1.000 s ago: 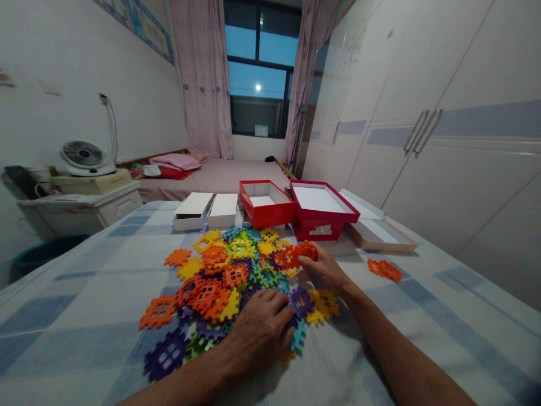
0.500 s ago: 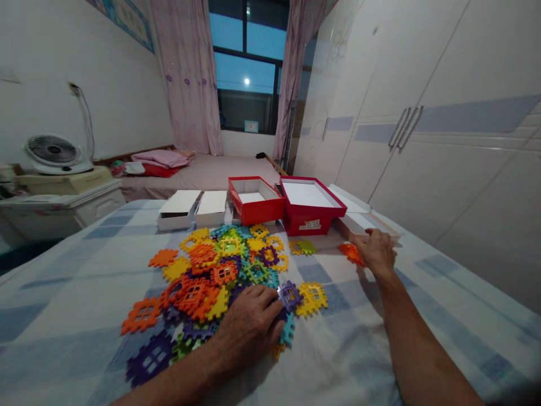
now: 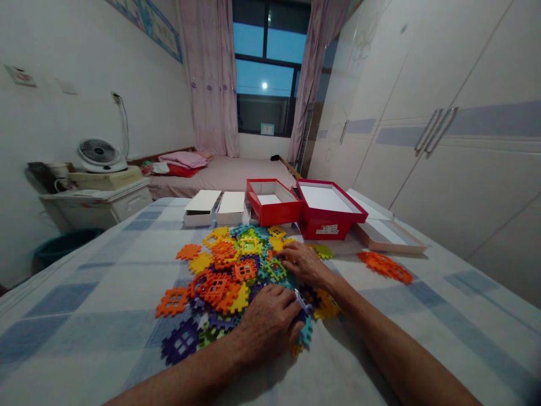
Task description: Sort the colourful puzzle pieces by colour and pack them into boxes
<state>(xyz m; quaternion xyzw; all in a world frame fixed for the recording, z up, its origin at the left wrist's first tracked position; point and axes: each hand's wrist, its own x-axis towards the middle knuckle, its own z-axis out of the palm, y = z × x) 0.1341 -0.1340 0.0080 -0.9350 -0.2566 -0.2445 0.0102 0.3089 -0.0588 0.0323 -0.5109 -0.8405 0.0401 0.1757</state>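
Head view shows left hand and right hand touching toothed pieces.

Checked cloth under plastic pieces, boxes

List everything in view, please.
heap: many pieces, multicoloured, centre
second pile: several pieces, orange, right
cloth: one, blue and white, beneath
small boxes: two, white, behind heap
red boxes: two, red, behind heap
tray: one, pale, right
fan: one, white, left
cabinet: one, white, left
tub: one, teal, left
bed: one, pink, back
window: one, dark-framed, back
curtains: two, pink, back
wardrobe: one, white, right
poster: one, blue, left
left hand: one, on heap
right hand: one, at heap
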